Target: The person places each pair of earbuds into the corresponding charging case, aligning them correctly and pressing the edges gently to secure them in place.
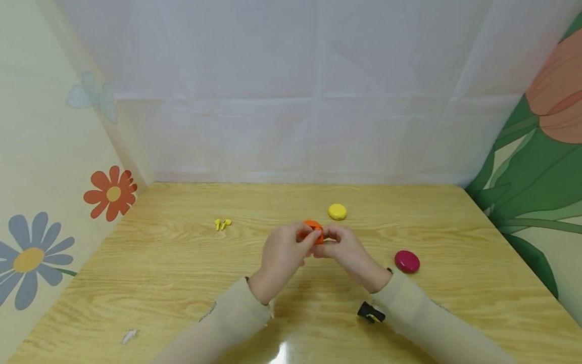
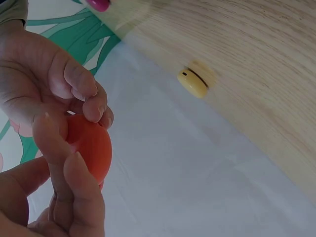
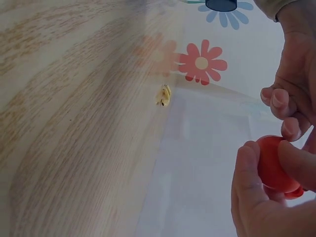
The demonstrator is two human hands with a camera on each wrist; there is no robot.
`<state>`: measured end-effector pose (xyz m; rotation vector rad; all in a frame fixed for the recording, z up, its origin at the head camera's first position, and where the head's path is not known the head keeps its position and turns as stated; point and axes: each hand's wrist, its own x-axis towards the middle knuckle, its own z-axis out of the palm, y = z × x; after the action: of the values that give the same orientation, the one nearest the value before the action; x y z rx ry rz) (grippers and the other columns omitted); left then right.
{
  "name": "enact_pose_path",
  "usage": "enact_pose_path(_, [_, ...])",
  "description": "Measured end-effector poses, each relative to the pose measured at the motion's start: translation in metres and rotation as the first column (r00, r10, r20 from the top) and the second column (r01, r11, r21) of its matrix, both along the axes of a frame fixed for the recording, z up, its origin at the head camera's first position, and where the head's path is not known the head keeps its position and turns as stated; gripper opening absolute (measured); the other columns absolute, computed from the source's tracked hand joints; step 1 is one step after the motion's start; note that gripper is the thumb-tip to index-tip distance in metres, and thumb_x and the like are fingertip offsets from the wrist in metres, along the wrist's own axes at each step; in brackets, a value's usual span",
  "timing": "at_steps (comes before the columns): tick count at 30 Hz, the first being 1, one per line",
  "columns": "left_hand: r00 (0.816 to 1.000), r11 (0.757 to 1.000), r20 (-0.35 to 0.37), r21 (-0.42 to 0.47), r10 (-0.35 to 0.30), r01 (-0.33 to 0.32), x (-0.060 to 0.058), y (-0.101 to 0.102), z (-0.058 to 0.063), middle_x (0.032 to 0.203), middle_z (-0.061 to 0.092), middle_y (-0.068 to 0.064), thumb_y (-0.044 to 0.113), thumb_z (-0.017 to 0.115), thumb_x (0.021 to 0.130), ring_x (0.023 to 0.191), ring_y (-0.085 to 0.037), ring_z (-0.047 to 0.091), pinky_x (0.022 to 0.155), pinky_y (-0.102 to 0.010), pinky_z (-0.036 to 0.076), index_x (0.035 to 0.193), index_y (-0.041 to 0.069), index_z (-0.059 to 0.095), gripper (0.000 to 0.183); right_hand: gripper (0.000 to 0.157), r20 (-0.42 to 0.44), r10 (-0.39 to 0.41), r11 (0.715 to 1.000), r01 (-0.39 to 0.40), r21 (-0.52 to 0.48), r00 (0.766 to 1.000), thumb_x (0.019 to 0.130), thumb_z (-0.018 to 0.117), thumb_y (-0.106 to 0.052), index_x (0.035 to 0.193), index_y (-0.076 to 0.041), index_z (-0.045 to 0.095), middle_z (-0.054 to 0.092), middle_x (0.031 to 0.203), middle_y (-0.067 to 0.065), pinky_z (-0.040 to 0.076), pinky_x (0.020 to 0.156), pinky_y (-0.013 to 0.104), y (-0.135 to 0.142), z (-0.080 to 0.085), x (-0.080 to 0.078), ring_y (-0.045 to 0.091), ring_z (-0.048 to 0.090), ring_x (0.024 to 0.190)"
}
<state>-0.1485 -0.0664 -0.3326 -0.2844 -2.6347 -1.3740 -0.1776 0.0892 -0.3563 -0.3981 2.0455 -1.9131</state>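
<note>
Both hands meet over the middle of the table around a small round orange earbud case (image 1: 312, 225). My left hand (image 1: 283, 252) grips it from the left, thumb laid across its near side. From the right, my right hand (image 1: 349, 251) pinches it between thumb and fingers. In the right wrist view the case (image 3: 274, 165) shows a smooth rounded shell, with a small red-orange piece (image 3: 295, 193) sticking out at its lower edge. Fingers cover much of the case, so I cannot tell what lies inside. Two yellow earbuds (image 1: 222, 224) lie on the table to the left.
A closed yellow round case (image 1: 337, 212) sits beyond the hands, and a magenta one (image 1: 407, 261) lies right of the right hand. A black clip-like piece (image 1: 371, 312) is by the right sleeve. The wooden table (image 1: 182, 283) ends at a white cloth backdrop (image 1: 236, 136).
</note>
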Motion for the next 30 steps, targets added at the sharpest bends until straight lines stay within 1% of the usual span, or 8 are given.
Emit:
enact_pose_path(4, [1.000, 1.000, -0.026, 0.023, 0.004, -0.003, 0.001, 0.001, 0.000, 0.072, 0.068, -0.006, 0.013, 0.067, 0.094, 0.042, -0.006, 0.053, 0.041, -0.021, 0.047, 0.097, 0.001, 0.071, 0.013, 0.013, -0.009, 0.003, 1.000, -0.004, -0.012, 1.000, 0.089, 0.064, 0.000, 0.101, 0.006, 0.062, 0.062, 0.103, 0.011, 0.052, 0.084, 0.035, 0.001, 0.001, 0.000, 0.016, 0.062, 0.088])
enact_pose_path(8, [0.996, 1.000, -0.083, -0.011, -0.014, 0.013, 0.002, 0.001, 0.001, 0.079, 0.071, -0.010, 0.009, 0.067, 0.092, 0.046, -0.007, 0.056, 0.043, -0.019, 0.046, 0.095, 0.001, 0.071, 0.009, 0.012, -0.020, 0.006, 1.000, -0.006, -0.014, 1.000, 0.089, 0.066, -0.001, 0.099, 0.005, 0.063, 0.062, 0.102, 0.010, 0.053, 0.083, 0.035, 0.001, 0.001, 0.000, 0.016, 0.063, 0.087])
enact_pose_path(11, [0.993, 0.998, -0.113, -0.057, -0.025, 0.019, 0.003, 0.000, 0.001, 0.076, 0.070, -0.008, 0.009, 0.069, 0.091, 0.049, -0.006, 0.057, 0.044, -0.018, 0.045, 0.088, 0.002, 0.071, 0.008, 0.015, -0.011, -0.003, 1.000, 0.003, -0.002, 1.000, 0.089, 0.066, -0.001, 0.101, 0.006, 0.063, 0.061, 0.103, 0.011, 0.054, 0.082, 0.035, 0.000, -0.001, -0.001, 0.017, 0.063, 0.088])
enact_pose_path(15, [0.994, 0.997, -0.103, -0.075, -0.025, 0.018, 0.003, -0.002, -0.001, 0.073, 0.069, -0.007, 0.009, 0.069, 0.091, 0.048, -0.004, 0.055, 0.043, -0.019, 0.045, 0.085, 0.002, 0.071, 0.009, 0.019, 0.006, -0.016, 1.000, 0.016, 0.010, 1.000, 0.090, 0.065, 0.000, 0.106, 0.009, 0.061, 0.059, 0.107, 0.014, 0.054, 0.082, 0.035, -0.001, 0.000, -0.001, 0.018, 0.063, 0.088])
enact_pose_path(19, [0.995, 0.999, -0.099, -0.046, -0.023, 0.019, 0.003, -0.002, -0.002, 0.076, 0.069, -0.008, 0.008, 0.067, 0.092, 0.045, -0.003, 0.052, 0.042, -0.020, 0.045, 0.093, 0.000, 0.071, 0.008, 0.018, 0.011, -0.016, 1.000, 0.016, -0.002, 1.000, 0.090, 0.064, 0.001, 0.106, 0.009, 0.061, 0.060, 0.105, 0.013, 0.054, 0.082, 0.034, -0.001, 0.002, 0.000, 0.016, 0.063, 0.087])
enact_pose_path(22, [0.995, 0.999, -0.094, -0.020, -0.027, 0.025, 0.004, -0.003, -0.002, 0.076, 0.068, -0.008, 0.008, 0.066, 0.093, 0.046, -0.005, 0.052, 0.043, -0.020, 0.046, 0.098, 0.000, 0.071, 0.010, 0.018, 0.013, -0.014, 1.000, 0.014, -0.010, 1.000, 0.090, 0.064, 0.002, 0.105, 0.009, 0.060, 0.061, 0.103, 0.012, 0.054, 0.082, 0.034, -0.001, 0.002, 0.000, 0.015, 0.064, 0.086])
enact_pose_path(27, [1.000, 0.996, -0.014, 0.086, -0.017, 0.018, 0.004, -0.007, 0.000, 0.073, 0.066, -0.004, 0.010, 0.065, 0.094, 0.047, -0.014, 0.058, 0.044, -0.023, 0.050, 0.104, 0.002, 0.070, 0.014, 0.022, 0.020, -0.003, 1.000, 0.003, -0.017, 1.000, 0.090, 0.066, 0.000, 0.108, 0.011, 0.059, 0.063, 0.102, 0.010, 0.054, 0.083, 0.036, -0.001, 0.003, 0.001, 0.015, 0.066, 0.086])
enact_pose_path(30, [1.000, 0.992, -0.001, 0.130, 0.007, -0.007, 0.003, -0.012, 0.000, 0.068, 0.064, -0.002, 0.010, 0.064, 0.095, 0.046, -0.015, 0.058, 0.044, -0.025, 0.050, 0.107, 0.002, 0.069, 0.016, 0.024, 0.024, -0.001, 1.000, 0.001, -0.013, 1.000, 0.090, 0.066, -0.001, 0.108, 0.012, 0.058, 0.065, 0.103, 0.011, 0.054, 0.084, 0.036, 0.000, 0.005, 0.001, 0.016, 0.066, 0.087])
